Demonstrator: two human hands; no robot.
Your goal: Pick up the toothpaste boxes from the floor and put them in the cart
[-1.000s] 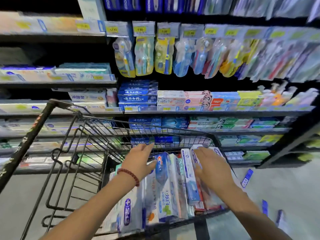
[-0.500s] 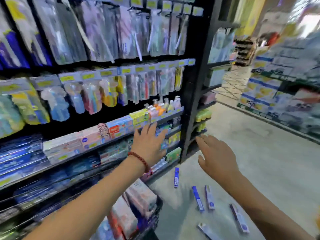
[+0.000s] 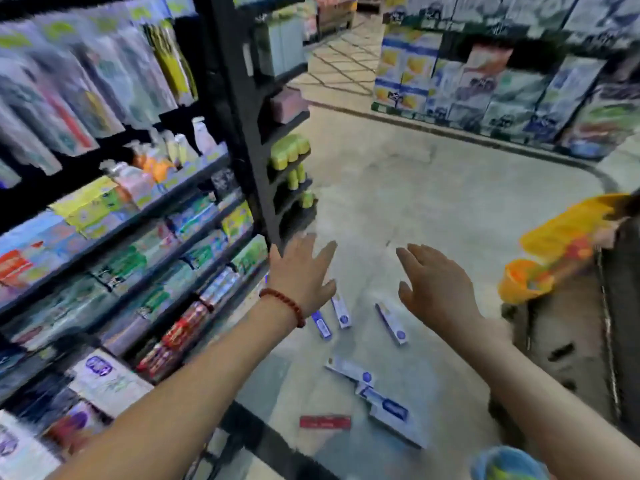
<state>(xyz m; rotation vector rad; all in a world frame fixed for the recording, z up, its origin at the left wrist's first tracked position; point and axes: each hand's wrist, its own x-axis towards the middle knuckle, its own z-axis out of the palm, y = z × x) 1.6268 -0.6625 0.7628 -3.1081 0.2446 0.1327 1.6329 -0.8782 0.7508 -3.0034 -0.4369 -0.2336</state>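
Note:
Several white and blue toothpaste boxes lie scattered on the grey floor: one (image 3: pixel 391 323) below my right hand, two (image 3: pixel 340 311) just under my left hand, two more (image 3: pixel 349 370) nearer me, and a flat red box (image 3: pixel 325 421). My left hand (image 3: pixel 300 271), with a red bead bracelet, is stretched forward above them, fingers spread and empty. My right hand (image 3: pixel 433 285) is held out beside it, fingers straight, also empty. The cart's corner (image 3: pixel 242 431) with boxes (image 3: pixel 107 379) in it shows at the bottom left.
A black shelf unit (image 3: pixel 239 126) full of toothpaste and toothbrushes runs along the left. Stacked cartons (image 3: pixel 485 88) line the far side of the aisle. A yellow-orange object (image 3: pixel 554 251) and a dark stand are at the right.
The view has swung right, away from the cart toward the floor. Both hands left the boxes in the cart and now reach out over the scattered boxes, which appear nearer.

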